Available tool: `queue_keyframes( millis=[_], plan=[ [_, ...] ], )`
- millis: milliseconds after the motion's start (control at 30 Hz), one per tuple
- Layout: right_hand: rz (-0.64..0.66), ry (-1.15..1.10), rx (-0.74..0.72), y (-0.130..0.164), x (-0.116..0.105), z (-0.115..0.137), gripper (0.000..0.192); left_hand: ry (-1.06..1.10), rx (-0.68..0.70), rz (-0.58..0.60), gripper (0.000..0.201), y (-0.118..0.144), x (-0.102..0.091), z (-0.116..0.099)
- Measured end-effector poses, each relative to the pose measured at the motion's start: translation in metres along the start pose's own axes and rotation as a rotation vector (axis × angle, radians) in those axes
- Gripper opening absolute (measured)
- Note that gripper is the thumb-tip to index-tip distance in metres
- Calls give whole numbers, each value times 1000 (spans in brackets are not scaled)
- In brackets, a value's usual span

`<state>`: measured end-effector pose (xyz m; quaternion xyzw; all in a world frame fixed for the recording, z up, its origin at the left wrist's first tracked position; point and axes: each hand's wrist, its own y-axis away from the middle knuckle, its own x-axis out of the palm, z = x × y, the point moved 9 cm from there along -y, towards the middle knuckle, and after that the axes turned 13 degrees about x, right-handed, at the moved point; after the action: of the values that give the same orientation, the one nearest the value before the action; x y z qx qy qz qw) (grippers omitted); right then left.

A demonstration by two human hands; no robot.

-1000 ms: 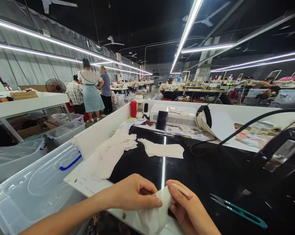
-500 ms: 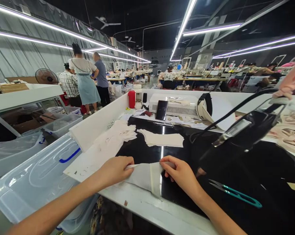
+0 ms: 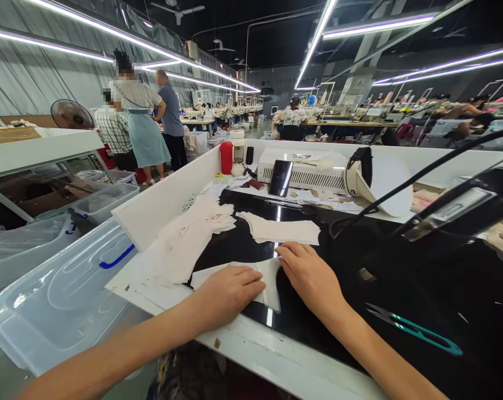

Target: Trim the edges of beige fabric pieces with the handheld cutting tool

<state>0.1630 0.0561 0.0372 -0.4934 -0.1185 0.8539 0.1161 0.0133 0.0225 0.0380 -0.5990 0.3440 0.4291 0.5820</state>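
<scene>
Head view: left hand (image 3: 230, 289) and right hand (image 3: 309, 275) flat, palms pressing cloth (image 3: 272, 278); limp, light, best pinched at edges.

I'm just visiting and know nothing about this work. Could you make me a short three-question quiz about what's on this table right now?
1. True or false: both hands rest flat on the white fabric piece lying on the black table top.
2. Which tool lies near the right forearm? A) a hammer B) teal-handled thread snips C) a stapler
3. Fill in: a stack of white fabric pieces lies just beyond the ____ hand.

Key
1. True: the left hand and right hand both press on it, palms down.
2. B: the thread snips lie on the black top, untouched.
3. right
</scene>
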Motion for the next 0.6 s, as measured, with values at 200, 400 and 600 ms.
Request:
queue_keyframes(
  millis=[200, 400, 600],
  plan=[
    [10, 13, -281, 44, -9, 38, 30, 61, -17, 8, 27, -1, 0, 3],
    [14, 46, -451, 79, -4, 58, 33, 75, -37, 33, 28, 1, 2, 4],
    [-250, -126, -364, 97, -90, 32, 31, 84, -38, 44, 29, 0, -1, 3]
  ],
)
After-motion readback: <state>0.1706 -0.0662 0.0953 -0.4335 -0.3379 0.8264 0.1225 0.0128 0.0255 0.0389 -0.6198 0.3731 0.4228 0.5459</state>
